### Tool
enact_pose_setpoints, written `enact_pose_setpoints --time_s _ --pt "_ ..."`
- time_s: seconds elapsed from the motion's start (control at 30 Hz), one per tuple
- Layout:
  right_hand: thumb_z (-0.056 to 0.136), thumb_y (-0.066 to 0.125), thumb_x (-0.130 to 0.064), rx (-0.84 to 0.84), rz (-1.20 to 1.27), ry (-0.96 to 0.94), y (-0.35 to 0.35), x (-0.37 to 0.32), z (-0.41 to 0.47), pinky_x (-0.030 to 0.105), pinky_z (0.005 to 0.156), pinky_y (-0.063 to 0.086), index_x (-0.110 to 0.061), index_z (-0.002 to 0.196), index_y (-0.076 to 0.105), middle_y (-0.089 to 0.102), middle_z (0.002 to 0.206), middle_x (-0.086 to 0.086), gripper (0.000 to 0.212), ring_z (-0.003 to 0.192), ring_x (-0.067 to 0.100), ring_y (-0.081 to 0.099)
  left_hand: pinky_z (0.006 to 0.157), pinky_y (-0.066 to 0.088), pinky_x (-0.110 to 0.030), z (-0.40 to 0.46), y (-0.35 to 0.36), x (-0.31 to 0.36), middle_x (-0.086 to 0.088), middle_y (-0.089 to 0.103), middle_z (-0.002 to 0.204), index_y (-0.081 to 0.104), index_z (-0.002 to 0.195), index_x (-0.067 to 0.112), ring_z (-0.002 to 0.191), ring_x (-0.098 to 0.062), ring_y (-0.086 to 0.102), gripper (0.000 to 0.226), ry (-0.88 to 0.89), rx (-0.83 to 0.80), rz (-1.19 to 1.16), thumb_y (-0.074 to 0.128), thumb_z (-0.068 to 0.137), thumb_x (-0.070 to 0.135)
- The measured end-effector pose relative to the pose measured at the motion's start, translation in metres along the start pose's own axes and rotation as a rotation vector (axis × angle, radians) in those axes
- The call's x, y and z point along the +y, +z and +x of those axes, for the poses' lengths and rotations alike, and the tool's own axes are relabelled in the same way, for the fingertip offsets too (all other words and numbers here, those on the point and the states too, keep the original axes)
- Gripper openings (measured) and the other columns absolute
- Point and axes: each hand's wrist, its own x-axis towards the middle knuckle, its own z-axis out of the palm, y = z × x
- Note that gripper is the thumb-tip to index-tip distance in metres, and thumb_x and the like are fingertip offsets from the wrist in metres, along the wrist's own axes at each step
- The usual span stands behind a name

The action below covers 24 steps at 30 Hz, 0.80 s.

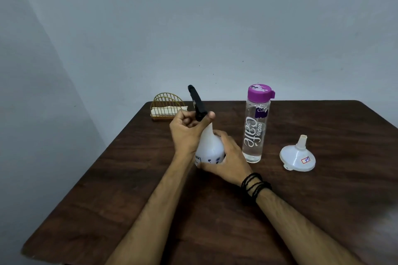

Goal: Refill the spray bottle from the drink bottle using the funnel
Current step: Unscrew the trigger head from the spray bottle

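A white spray bottle (210, 146) with a black trigger head (197, 103) stands on the dark wooden table (301, 211). My left hand (187, 131) is closed around the black head at the bottle's neck. My right hand (228, 159) wraps the lower body of the bottle. To the right stands a clear drink bottle (256, 127) with a purple lid, shut and holding clear liquid. Further right a white plastic funnel (298, 155) rests wide end down, spout up, with a small sticker on it.
A gold wire napkin holder (167, 106) with white napkins sits at the table's far left corner. A grey wall rises behind the table. The table's left edge runs diagonally toward me.
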Motion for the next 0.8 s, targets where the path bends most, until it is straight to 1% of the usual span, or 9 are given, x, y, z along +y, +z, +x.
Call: enact_pose_setpoints --time_s 0.07,0.13,0.17,0.23,0.33,0.53,0.63,0.7,0.8 --pt "0.058 0.091 -0.048 0.004 -0.004 -0.009 0.000 0.001 -0.001 0.007 0.082 0.040 -0.040 0.137 0.039 0.048 0.125 -0.011 0.095 0.109 0.002 0.051 0.070 0.058 -0.027 -0.002 0.004 0.006 -0.004 0.074 0.080 0.061 0.085 0.011 0.070 -0.009 0.067 0.028 0.028 0.037 -0.035 0.087 0.074 0.013" --pt "0.057 0.091 -0.048 0.002 -0.005 -0.015 0.000 0.002 0.000 0.015 0.087 0.044 -0.040 0.136 0.039 0.049 0.126 -0.012 0.095 0.111 0.004 0.051 0.076 0.060 -0.035 -0.001 0.003 0.019 -0.015 0.073 0.086 0.060 0.092 0.006 0.075 -0.020 0.071 0.024 0.057 0.064 -0.153 0.080 0.082 0.014" --pt "0.056 0.091 -0.048 -0.001 0.000 -0.007 -0.001 0.003 -0.001 0.019 0.089 0.046 -0.041 0.136 0.039 0.049 0.127 -0.012 0.095 0.112 0.005 0.051 0.074 0.060 -0.036 0.000 0.002 0.026 -0.016 0.072 0.085 0.058 0.096 0.005 0.072 -0.022 0.072 0.023 0.067 0.084 -0.221 0.076 0.086 0.015" --pt "0.056 0.092 -0.049 -0.012 0.011 0.009 -0.001 0.002 0.000 0.026 0.093 0.049 -0.043 0.135 0.037 0.047 0.129 -0.012 0.096 0.115 0.007 0.051 0.069 0.058 -0.034 0.006 -0.002 0.044 -0.014 0.069 0.081 0.055 0.099 0.007 0.069 -0.024 0.069 0.020 0.108 0.123 -0.326 0.070 0.092 0.017" --pt "0.057 0.091 -0.051 -0.042 0.002 0.022 -0.003 0.006 0.002 0.032 0.099 0.050 -0.043 0.137 0.034 0.045 0.132 -0.013 0.099 0.118 0.007 0.049 0.074 0.058 -0.036 0.015 -0.011 0.074 -0.009 0.069 0.078 0.057 0.103 0.007 0.071 -0.023 0.066 0.022 0.180 0.178 -0.363 0.068 0.094 0.023" --pt "0.057 0.090 -0.052 -0.045 0.016 -0.006 -0.002 0.003 0.002 0.028 0.096 0.047 -0.045 0.134 0.033 0.045 0.133 -0.012 0.097 0.118 0.008 0.049 0.072 0.058 -0.030 0.023 -0.058 0.118 -0.004 0.068 0.076 0.061 0.110 0.003 0.069 -0.017 0.065 0.033 0.265 0.344 -0.298 0.071 0.092 0.028" --pt "0.057 0.091 -0.051 -0.038 0.019 -0.010 -0.002 0.002 0.003 0.026 0.093 0.047 -0.043 0.134 0.036 0.047 0.133 -0.011 0.096 0.116 0.010 0.051 0.069 0.059 -0.030 0.025 -0.084 0.112 -0.007 0.069 0.078 0.061 0.110 0.004 0.066 -0.014 0.065 0.038 0.187 0.359 -0.118 0.075 0.088 0.032" --pt "0.056 0.091 -0.050 -0.041 0.014 0.001 -0.002 0.002 0.003 0.028 0.093 0.047 -0.040 0.137 0.037 0.048 0.134 -0.009 0.098 0.116 0.011 0.052 0.068 0.060 -0.033 0.021 -0.096 0.092 -0.011 0.070 0.082 0.063 0.105 0.008 0.064 -0.013 0.067 0.038 0.100 0.291 0.124 0.077 0.085 0.038" --pt "0.056 0.091 -0.050 -0.047 0.006 0.014 -0.002 0.003 0.002 0.029 0.093 0.047 -0.038 0.139 0.036 0.047 0.135 -0.008 0.100 0.116 0.013 0.052 0.072 0.063 -0.041 0.006 -0.104 0.050 -0.003 0.072 0.083 0.062 0.091 0.019 0.068 -0.014 0.071 0.033 0.005 0.231 0.493 0.078 0.081 0.046"
